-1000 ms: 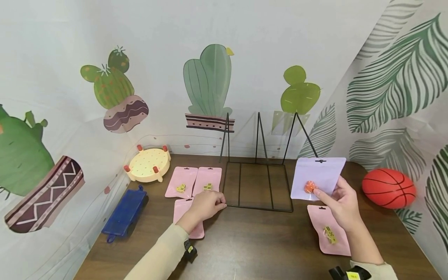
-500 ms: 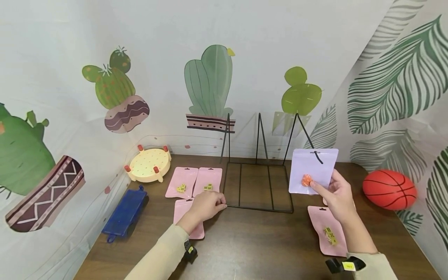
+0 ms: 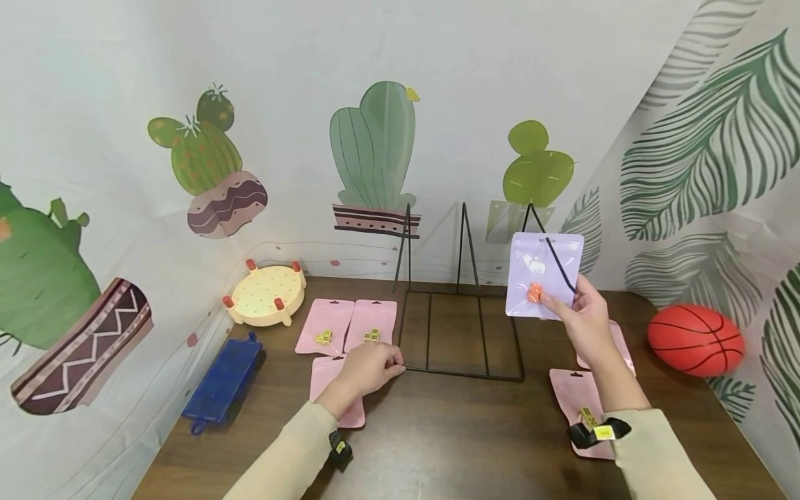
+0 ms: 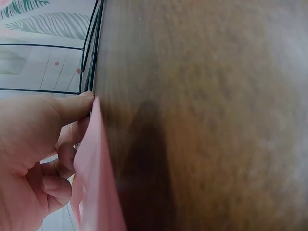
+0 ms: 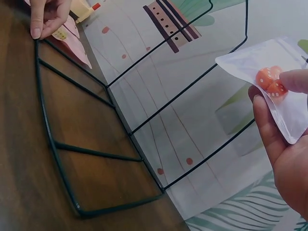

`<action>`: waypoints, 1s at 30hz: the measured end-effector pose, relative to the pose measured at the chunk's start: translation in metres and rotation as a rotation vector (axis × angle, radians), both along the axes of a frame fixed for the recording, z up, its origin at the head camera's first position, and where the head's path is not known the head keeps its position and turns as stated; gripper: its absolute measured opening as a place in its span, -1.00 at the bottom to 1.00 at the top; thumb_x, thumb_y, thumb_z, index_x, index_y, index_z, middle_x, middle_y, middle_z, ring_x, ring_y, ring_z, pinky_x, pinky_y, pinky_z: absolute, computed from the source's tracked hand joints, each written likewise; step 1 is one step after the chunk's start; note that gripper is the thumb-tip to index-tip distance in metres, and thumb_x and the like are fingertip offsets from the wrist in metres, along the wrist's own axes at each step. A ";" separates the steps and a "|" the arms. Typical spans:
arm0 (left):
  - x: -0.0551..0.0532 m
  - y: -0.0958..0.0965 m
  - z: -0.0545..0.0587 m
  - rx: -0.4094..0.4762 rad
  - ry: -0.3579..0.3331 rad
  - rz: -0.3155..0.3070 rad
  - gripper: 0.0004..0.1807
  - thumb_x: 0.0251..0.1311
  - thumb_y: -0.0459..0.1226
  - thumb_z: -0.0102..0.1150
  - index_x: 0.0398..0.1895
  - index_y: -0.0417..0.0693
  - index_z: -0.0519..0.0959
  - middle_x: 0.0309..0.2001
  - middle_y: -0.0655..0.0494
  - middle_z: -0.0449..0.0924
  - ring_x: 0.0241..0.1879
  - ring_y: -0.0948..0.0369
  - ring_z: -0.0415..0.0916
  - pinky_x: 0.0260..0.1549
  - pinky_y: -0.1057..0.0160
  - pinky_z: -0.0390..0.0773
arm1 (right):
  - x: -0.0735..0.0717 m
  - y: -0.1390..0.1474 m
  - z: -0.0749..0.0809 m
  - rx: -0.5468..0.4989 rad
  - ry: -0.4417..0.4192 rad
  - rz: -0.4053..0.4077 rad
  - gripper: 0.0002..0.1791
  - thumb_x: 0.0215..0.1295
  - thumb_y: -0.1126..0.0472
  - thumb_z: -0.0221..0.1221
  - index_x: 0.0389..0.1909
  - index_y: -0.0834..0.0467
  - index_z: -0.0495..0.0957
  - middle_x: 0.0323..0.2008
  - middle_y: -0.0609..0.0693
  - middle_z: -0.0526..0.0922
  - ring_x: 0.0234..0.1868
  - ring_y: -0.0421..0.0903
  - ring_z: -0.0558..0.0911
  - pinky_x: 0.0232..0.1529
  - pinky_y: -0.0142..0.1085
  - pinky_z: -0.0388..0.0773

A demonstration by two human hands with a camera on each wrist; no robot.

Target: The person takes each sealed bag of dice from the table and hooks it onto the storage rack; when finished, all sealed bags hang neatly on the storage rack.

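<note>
A black wire display rack (image 3: 462, 373) stands on the table, its three tall prongs bent over toward the front. My left hand (image 3: 370, 368) pinches the rack's front left corner between thumb and fingers, right beside a pink pouch (image 4: 96, 173) in the left wrist view. My right hand (image 3: 590, 323) pinches a lilac pouch (image 3: 531, 260) by its lower right, thumb in front. Orange dice (image 5: 272, 82) are inside that pouch. The rack's right prong passes through the pouch's hang hole, and the prong's tip shows in front of the pouch near my fingers.
Three pink pouches (image 3: 326, 316) with yellow dice lie left of the rack. Two more pink pouches (image 3: 565, 392) lie at the right, partly under my right arm. A red ball (image 3: 696, 340), a blue toy cart (image 3: 221, 382) and an upturned cream stool (image 3: 265, 295) stand around the sides.
My right hand has carried the lilac pouch up, back and to the left, sliding it higher along the right prong. My left hand has stayed on the rack's corner.
</note>
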State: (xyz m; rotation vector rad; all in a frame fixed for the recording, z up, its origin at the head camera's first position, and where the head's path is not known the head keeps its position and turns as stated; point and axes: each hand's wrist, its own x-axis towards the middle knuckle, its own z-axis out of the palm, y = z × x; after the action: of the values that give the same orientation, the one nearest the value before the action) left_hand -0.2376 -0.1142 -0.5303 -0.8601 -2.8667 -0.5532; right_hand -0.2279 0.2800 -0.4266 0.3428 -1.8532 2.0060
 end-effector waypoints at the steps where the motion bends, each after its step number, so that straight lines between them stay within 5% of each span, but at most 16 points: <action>1: 0.000 0.000 0.000 -0.001 0.002 0.001 -0.89 0.26 -0.06 0.45 -0.36 0.24 0.69 -0.46 0.44 0.61 -0.43 0.36 0.54 -0.50 0.24 0.46 | -0.004 0.000 0.001 -0.014 -0.013 -0.002 -0.56 0.32 0.56 0.25 0.17 0.22 0.50 -0.14 -0.07 0.74 -0.19 -0.24 0.73 -0.29 -0.38 0.67; 10: 0.000 0.000 0.001 -0.008 0.007 0.009 -0.89 0.25 -0.05 0.45 -0.36 0.25 0.69 -0.45 0.44 0.61 -0.41 0.35 0.54 -0.47 0.22 0.47 | -0.030 -0.003 0.010 -0.137 -0.150 -0.026 -0.57 0.34 0.44 0.32 0.17 0.25 0.44 -0.14 -0.07 0.71 -0.24 -0.20 0.70 -0.34 -0.32 0.69; 19: 0.000 0.000 0.002 -0.010 -0.005 0.013 -0.90 0.28 -0.04 0.44 -0.34 0.27 0.70 -0.45 0.46 0.60 -0.42 0.39 0.53 -0.47 0.25 0.45 | -0.048 -0.007 0.012 -0.194 -0.160 -0.028 -0.67 0.34 0.45 0.32 0.04 0.28 0.45 -0.23 -0.03 0.73 -0.35 -0.18 0.73 -0.35 -0.32 0.69; 30: 0.000 0.001 0.001 -0.010 -0.005 0.017 -0.90 0.28 -0.04 0.43 -0.35 0.26 0.70 -0.46 0.47 0.59 -0.43 0.38 0.52 -0.48 0.25 0.44 | -0.054 -0.001 0.001 -0.183 -0.258 -0.045 -0.66 0.38 0.26 0.36 0.03 0.22 0.45 -0.15 0.02 0.57 -0.32 -0.19 0.71 -0.25 -0.38 0.68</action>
State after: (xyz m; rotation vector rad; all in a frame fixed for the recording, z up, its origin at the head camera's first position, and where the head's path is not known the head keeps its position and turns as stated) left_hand -0.2376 -0.1134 -0.5289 -0.8367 -2.8809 -0.5408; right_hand -0.2816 0.2787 -0.4256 -0.0105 -1.7820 2.2553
